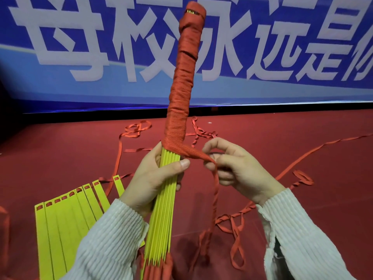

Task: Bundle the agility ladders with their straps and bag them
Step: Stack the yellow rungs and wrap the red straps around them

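Keeping tension even, the red strap is being pinched by the right hand while the yellow rung bundle is being gripped by the left hand.

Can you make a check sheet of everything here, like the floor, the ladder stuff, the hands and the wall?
Surface: red floor.
Job's things: held bundle of yellow rungs, upper part wrapped in red strap; second set of yellow rungs fanned on the floor.
Clutter: loose red straps trailing over the floor.
Grippers: left hand grips the bundle; right hand pinches the strap.
Cables: nothing seen.
Surroundings: blue banner with white characters.
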Demonstrator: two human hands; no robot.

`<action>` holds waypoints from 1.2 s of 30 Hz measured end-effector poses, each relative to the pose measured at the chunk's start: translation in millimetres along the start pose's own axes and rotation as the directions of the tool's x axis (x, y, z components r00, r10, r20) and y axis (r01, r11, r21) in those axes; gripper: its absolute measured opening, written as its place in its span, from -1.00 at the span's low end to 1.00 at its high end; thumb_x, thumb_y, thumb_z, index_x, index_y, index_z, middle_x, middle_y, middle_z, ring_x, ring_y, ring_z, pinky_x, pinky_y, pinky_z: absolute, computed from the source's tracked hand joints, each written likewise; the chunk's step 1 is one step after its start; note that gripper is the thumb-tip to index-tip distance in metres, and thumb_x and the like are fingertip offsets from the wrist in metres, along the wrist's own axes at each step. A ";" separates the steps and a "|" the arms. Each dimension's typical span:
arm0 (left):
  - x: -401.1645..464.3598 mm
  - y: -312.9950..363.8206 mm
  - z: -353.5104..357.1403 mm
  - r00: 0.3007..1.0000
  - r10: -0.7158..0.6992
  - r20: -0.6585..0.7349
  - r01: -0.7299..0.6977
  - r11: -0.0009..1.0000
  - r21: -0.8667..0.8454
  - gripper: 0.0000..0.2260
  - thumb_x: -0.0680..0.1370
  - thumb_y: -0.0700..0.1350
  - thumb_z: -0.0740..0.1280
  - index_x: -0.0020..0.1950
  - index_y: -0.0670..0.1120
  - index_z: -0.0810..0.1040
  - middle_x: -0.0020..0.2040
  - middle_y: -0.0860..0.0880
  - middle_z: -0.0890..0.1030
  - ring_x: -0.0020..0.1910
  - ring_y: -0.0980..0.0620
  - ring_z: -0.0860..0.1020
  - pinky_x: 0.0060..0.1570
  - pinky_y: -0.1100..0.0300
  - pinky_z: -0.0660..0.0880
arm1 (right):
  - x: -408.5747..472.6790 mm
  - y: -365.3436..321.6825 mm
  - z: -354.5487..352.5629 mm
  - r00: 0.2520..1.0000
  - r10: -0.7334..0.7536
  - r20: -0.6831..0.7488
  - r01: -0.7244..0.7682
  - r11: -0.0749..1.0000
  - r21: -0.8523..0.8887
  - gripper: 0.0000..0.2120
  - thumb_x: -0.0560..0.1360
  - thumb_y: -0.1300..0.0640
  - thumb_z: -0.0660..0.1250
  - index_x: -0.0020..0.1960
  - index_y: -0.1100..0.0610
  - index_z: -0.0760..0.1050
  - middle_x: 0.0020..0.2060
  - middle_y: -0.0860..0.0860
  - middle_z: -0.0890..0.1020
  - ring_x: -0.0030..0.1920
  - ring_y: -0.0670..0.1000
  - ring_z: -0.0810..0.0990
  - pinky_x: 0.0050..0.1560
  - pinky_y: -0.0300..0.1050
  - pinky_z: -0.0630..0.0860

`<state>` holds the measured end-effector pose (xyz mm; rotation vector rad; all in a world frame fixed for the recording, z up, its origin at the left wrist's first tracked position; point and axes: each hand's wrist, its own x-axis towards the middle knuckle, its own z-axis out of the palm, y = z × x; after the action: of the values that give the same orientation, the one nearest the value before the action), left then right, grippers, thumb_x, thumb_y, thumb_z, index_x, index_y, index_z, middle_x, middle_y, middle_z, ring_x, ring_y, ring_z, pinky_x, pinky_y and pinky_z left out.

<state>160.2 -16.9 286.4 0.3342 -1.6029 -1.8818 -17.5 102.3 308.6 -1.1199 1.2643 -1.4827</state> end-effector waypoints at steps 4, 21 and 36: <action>-0.9 -0.5 5.9 1.000 0.022 -0.013 -0.022 0.999 0.040 -0.61 0.35 -0.07 0.60 0.08 -0.12 0.56 -0.28 -0.03 0.51 -0.40 0.04 0.48 -0.45 0.18 0.48 | -3.2 -4.6 3.4 0.999 -0.023 0.022 0.024 0.999 -0.026 -0.93 0.49 0.10 0.29 -0.07 0.01 0.54 -0.38 -0.04 0.36 -0.50 -0.13 0.11 -0.49 -0.26 0.01; -0.7 1.8 16.7 0.990 0.126 -0.062 -0.131 0.988 -0.078 -0.46 0.36 -0.23 0.52 0.34 -0.21 0.54 -0.11 0.00 0.68 -0.23 0.11 0.62 -0.24 0.28 0.56 | 0.6 -3.5 -0.8 0.920 -0.356 -0.164 0.298 0.907 -0.297 -0.83 0.55 0.36 0.40 0.01 0.14 0.69 -0.12 -0.06 0.74 -0.05 -0.14 0.65 0.05 -0.31 0.50; 4.6 -7.3 15.5 0.982 0.140 -0.123 -0.137 0.990 0.034 -0.56 0.42 -0.19 0.57 0.27 -0.11 0.57 0.00 -0.06 0.74 -0.09 0.04 0.69 -0.14 0.17 0.62 | -0.2 -9.5 9.6 0.935 0.015 -0.355 -0.021 1.000 -0.015 -0.72 0.48 0.43 0.07 -0.22 0.18 0.47 -0.39 0.06 0.48 -0.56 -0.03 0.40 -0.65 -0.31 0.21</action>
<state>145.6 -7.1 283.9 0.3359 -1.5275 -1.7030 -8.6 101.5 318.8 -0.8711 1.5305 -1.7158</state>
